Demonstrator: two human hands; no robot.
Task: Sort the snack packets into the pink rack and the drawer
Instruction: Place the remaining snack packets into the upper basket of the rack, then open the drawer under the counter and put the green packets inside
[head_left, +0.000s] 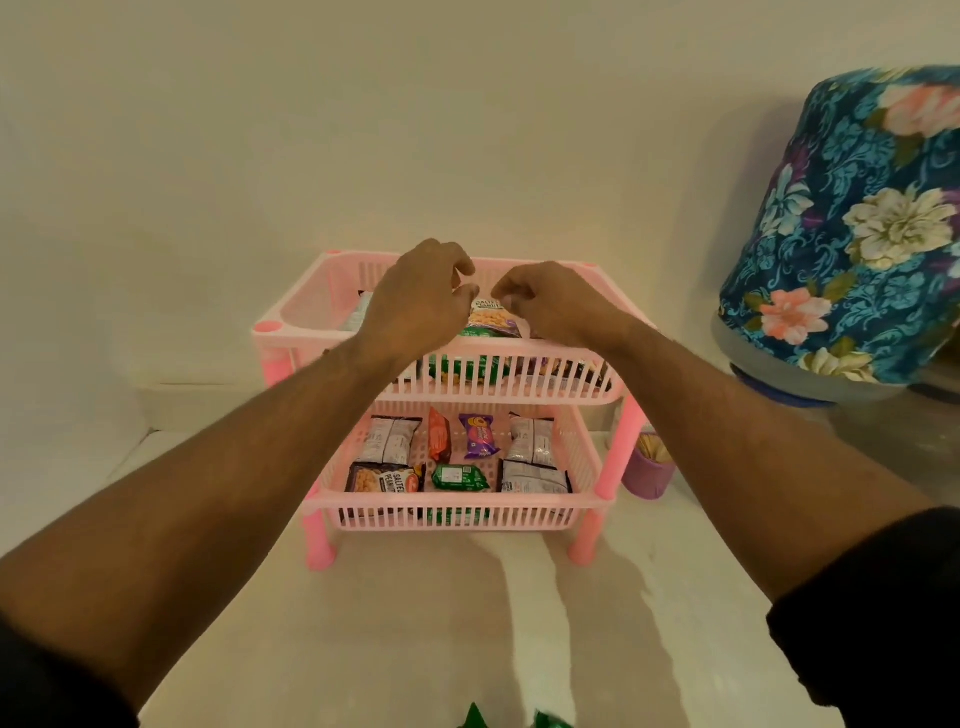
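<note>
- On the pink rack's (467, 512) lower shelf, snack packets lie sorted in rows, including a salted peanuts packet (384, 478) and a green packet (461, 478).
- Over the top shelf, the left hand (415, 301) and right hand (550, 306) hover with fingers curled; whether either pinches the peanut packet (491, 319) beneath is unclear.
- Green wrappers (519, 719), cut off at the bottom edge, seemingly remain unsorted.
- No drawer is visible; top-shelf contents are partly hidden.

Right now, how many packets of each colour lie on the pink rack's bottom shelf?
Grey-white packets: 3
Red packet: 1
Purple packet: 1
Green packet: 1
Dark peanut packet: 1
Total: 7
</note>
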